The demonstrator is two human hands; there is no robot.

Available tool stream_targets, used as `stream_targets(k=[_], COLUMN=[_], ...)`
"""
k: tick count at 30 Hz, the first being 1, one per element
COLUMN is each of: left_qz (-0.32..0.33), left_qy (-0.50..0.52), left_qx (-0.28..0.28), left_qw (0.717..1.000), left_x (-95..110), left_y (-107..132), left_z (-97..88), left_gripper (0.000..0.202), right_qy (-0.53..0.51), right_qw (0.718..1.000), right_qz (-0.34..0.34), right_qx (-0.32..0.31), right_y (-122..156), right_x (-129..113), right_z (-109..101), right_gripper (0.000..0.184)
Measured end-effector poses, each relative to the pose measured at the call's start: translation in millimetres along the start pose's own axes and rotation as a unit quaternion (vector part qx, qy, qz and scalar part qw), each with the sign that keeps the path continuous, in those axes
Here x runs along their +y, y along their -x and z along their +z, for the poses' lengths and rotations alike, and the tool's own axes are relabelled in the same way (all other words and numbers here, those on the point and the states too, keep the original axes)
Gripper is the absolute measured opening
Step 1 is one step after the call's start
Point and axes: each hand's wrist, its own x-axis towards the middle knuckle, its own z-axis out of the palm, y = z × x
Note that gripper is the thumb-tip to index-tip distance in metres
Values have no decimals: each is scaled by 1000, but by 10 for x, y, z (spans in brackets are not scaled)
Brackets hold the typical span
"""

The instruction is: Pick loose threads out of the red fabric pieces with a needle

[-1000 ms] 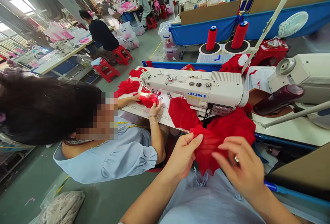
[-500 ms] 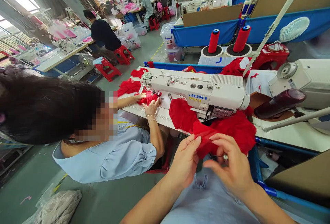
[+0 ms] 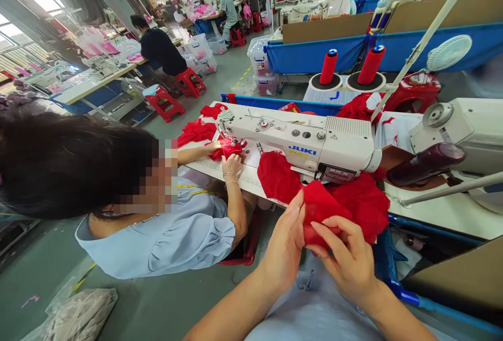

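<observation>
Close in front of me, a thin piece of red fabric (image 3: 322, 205) is held between my two hands. My left hand (image 3: 286, 241) supports its left side, the fingers lying behind or along the cloth and partly hidden by it. Thumb and fingers of my right hand (image 3: 346, 252) pinch its lower right edge. Behind it, more red fabric (image 3: 363, 202) is heaped on the table edge. A white sewing machine (image 3: 298, 136) stands beyond, with another red bundle (image 3: 277, 173) beside its arm.
To the left a co-worker in a light blue top (image 3: 188, 231) sews red cloth under the needle. Two red thread cones (image 3: 329, 66) stand behind the machine. A second machine (image 3: 459, 126), a slanted metal pole (image 3: 424, 42) and a small fan (image 3: 449, 53) are at right.
The red fabric between my hands has been raised and spread wider. My right hand has closed from a looser pose onto its lower edge. The co-worker's near hand has shifted slightly.
</observation>
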Motion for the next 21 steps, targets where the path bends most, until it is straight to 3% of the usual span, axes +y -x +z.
stream_targets(k=[3,6,9,11,13,15,16,18,21], left_qz=[-20,-20,8,65,130,183,199,192,32], left_qy=[4,-9,-109,-258,-417,-511,-530,-527,-450], left_qx=[13,-14,-64,-80,-71,-50,-46,-61,-145], left_qw=[1000,1000,992,960,897,838,823,826,881], left_x=[-1,-10,1,22,46,74,91,135,210], left_y=[-5,4,-15,-61,-128,-192,-217,-244,-239], left_z=[-15,-59,-158,-251,-343,-412,-434,-455,-451], left_gripper=[66,74,61,50,43,32,25,13,23], right_qy=[-48,-112,-214,-304,-391,-445,-453,-436,-362], right_qw=[999,994,965,911,834,770,751,748,809], right_qz=[-8,18,145,275,386,456,479,498,462], right_qx=[1,4,31,46,50,35,31,38,32], right_y=[-23,-83,-131,-171,-229,-296,-326,-370,-401], right_x=[57,77,39,0,-27,-29,-19,13,64], right_z=[-20,-62,-94,-109,-124,-141,-151,-169,-193], right_gripper=[23,21,16,13,16,22,25,29,29])
